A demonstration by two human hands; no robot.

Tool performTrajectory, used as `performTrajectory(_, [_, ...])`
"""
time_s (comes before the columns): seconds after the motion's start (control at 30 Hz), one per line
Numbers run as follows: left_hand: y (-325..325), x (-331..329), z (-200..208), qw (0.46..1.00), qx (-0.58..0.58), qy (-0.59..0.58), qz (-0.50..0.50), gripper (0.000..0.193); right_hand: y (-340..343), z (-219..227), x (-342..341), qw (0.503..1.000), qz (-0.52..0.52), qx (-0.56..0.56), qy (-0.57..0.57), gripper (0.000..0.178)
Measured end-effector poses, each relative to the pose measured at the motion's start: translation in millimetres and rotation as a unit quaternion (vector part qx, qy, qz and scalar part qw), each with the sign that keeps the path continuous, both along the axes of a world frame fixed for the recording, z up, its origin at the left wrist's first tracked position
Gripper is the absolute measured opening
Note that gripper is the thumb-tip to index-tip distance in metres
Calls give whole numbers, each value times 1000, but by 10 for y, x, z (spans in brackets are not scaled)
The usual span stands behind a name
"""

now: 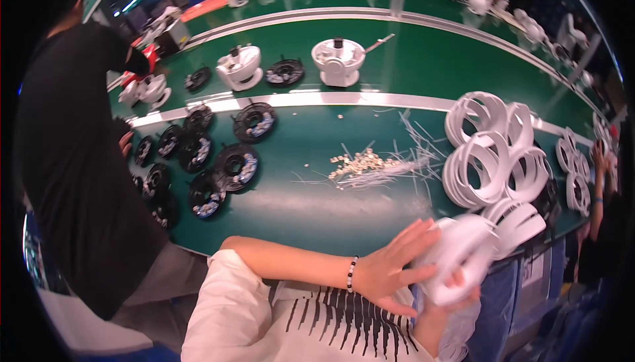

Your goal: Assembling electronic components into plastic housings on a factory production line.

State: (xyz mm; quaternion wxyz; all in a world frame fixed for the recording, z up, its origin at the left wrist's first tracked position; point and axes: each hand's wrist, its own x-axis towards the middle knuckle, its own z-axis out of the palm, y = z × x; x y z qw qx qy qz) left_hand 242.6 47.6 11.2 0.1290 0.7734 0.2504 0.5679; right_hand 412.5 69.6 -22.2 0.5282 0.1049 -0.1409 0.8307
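My right hand (pixel 458 290) grips a white plastic ring-shaped housing (pixel 456 246) close to my body, its fingers showing through the opening. The housing is blurred by motion. My left hand (pixel 397 271), wearing a beaded bracelet (pixel 352 274), has its fingers spread beside the housing's left side; whether it touches the housing I cannot tell. Just past my hands, stacks of similar white rings (pixel 477 169) stand on the green table. A white ring (pixel 519 226) leans right next to the held one.
Small beige connectors (pixel 362 163) and thin clear strips (pixel 413 157) lie heaped mid-table. Several black round parts (pixel 237 167) sit at left, near a person in black (pixel 92 163). Beyond a metal rail, white bowl-shaped assemblies (pixel 337 61) stand on a green conveyor (pixel 410 57).
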Motion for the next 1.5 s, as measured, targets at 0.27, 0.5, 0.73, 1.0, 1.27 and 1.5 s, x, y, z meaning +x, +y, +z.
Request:
performTrajectory(0.27, [371, 133, -92, 990, -27, 116, 78, 66, 9, 38, 8, 832, -297, -72, -463, 49])
performTrajectory(0.5, [540, 244, -223, 975, -8, 180, 127, 58, -58, -162, -78, 644, -438, 81, -622, 66])
performTrajectory(0.73, [781, -229, 130, 973, 179, 81, 119, 64, -32, -44, -74, 458, -553, 185, -671, 87])
performTrajectory(1.0, [2180, -2238, 111, 680, -265, 383, 566, 32, 123, 397, 192, 301, -446, 419, -731, 23])
performTrajectory(1.27, [2369, -2471, -257, 637, -286, 410, 587, 15, 130, 616, 95, 260, -453, 475, -708, 4])
performTrajectory(1.5, [2223, -2459, -193, 652, -98, 428, 618, 12, -90, 870, 71, 428, -438, 584, -533, 6])
